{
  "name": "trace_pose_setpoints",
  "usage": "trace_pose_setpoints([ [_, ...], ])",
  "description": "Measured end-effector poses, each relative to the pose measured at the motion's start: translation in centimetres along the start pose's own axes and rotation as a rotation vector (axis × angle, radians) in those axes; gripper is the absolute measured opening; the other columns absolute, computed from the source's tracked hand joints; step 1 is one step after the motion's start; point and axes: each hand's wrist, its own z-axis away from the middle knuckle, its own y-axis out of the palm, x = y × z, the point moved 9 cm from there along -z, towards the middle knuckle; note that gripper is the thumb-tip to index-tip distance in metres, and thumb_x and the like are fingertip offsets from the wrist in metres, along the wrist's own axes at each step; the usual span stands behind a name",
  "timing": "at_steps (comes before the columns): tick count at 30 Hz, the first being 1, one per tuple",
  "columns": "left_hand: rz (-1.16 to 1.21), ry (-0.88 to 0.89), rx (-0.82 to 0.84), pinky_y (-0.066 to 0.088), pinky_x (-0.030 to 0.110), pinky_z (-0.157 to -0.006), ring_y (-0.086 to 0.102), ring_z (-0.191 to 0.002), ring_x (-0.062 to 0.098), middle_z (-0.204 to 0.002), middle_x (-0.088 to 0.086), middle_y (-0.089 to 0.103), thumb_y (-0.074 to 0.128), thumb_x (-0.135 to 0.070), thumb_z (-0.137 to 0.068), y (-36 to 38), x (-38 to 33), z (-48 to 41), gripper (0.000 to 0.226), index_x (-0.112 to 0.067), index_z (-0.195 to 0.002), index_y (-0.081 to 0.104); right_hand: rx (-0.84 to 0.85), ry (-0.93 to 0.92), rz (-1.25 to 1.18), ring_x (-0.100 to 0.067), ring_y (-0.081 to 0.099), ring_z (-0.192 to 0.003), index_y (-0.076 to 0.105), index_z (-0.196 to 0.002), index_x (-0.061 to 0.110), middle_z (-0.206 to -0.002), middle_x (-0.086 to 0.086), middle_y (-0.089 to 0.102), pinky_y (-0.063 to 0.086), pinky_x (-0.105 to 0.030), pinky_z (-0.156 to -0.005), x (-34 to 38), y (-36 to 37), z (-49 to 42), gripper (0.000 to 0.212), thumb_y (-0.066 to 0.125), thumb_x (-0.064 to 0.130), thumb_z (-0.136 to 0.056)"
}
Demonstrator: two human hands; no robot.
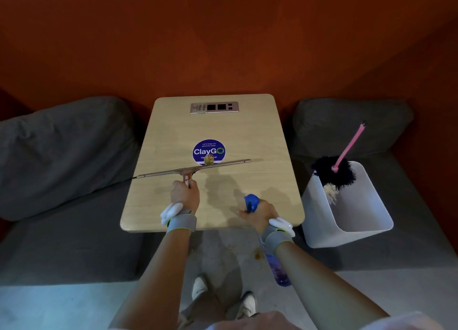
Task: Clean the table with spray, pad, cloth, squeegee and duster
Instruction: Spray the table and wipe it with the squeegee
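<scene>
wooden table (173, 131) under both grips | white bin (359, 218) right of right hand (260, 212), duster (337, 171) standing in it | squeegee (193, 168) blade across the table just ahead of left hand (184, 193), whose fingers wrap its handle | spray bottle (280, 272): right hand curled round its neck, body hanging below

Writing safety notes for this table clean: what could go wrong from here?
The squeegee in the left hand has its blade right by a small cartoon figure on the ClayGO sticker; pushing on could knock it. The blade's left end overhangs the table, so liquid may drip onto the grey cushion. The right hand holds the spray bottle hanging past the near edge; it might bump the table.
</scene>
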Motion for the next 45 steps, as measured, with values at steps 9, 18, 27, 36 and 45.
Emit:
trace_pose_setpoints([
  [9, 0.046, -0.070, -0.056, 0.051, 0.044, -0.075, 0.060, -0.091, 0.046, -0.108, 0.031, 0.060, 0.044, -0.030, -0.097, -6.0, 4.6, -4.4, 0.040, 0.008, -0.110, 0.050, 0.107, -0.069, 0.073, -0.019, 0.041, -0.058, 0.041, -0.061, 0.017, -0.059, 0.000, 0.041, 0.034, -0.027, -0.055, 8.5, 8.1, 0.7, 0.044, 0.073, 0.043, -0.076],
  [18, 0.031, -0.114, -0.008, 0.040, 0.039, -0.074, 0.056, -0.103, 0.045, -0.117, 0.030, 0.057, 0.042, -0.032, -0.099, -10.1, 8.8, -8.3, 0.043, 0.007, -0.118, 0.046, 0.112, 0.067, -0.039, -0.021, 0.055, -0.064, 0.052, -0.065, 0.017, -0.067, -0.002, 0.057, 0.044, -0.031, -0.058, 12.2, 14.8, 0.9, 0.041, 0.077, 0.048, -0.069],
  [27, 0.045, -0.083, 0.078, 0.040, 0.035, -0.073, 0.058, -0.101, 0.043, -0.115, 0.027, 0.059, 0.043, -0.035, -0.098, -10.9, 10.6, -12.2, 0.044, 0.006, -0.115, 0.048, 0.068, 0.158, -0.073, -0.023, 0.062, -0.077, 0.058, -0.088, 0.011, -0.084, -0.006, 0.063, 0.048, -0.031, -0.065, 13.0, 18.2, 0.5, 0.048, 0.079, 0.050, -0.070],
  [36, 0.037, 0.004, 0.163, 0.042, 0.036, -0.074, 0.058, -0.100, 0.042, -0.114, 0.028, 0.059, 0.043, -0.031, -0.098, -9.6, 9.5, -13.4, 0.034, 0.001, -0.105, 0.046, -0.013, 0.214, -0.224, -0.024, 0.059, -0.057, 0.056, -0.072, 0.009, -0.076, -0.010, 0.067, 0.052, -0.032, -0.058, 13.5, 17.5, -0.2, 0.044, 0.084, 0.043, -0.066],
  [45, 0.013, 0.127, 0.234, 0.039, 0.035, -0.063, 0.057, -0.081, 0.036, -0.103, 0.025, 0.062, 0.040, -0.028, -0.099, -6.0, 5.0, -13.2, 0.027, -0.002, -0.103, 0.042, -0.069, 0.079, 0.002, -0.008, 0.055, -0.041, 0.053, -0.078, 0.010, -0.046, 0.005, 0.058, 0.041, -0.022, -0.051, 20.5, 6.6, -6.5, 0.048, 0.078, 0.051, -0.073],
])
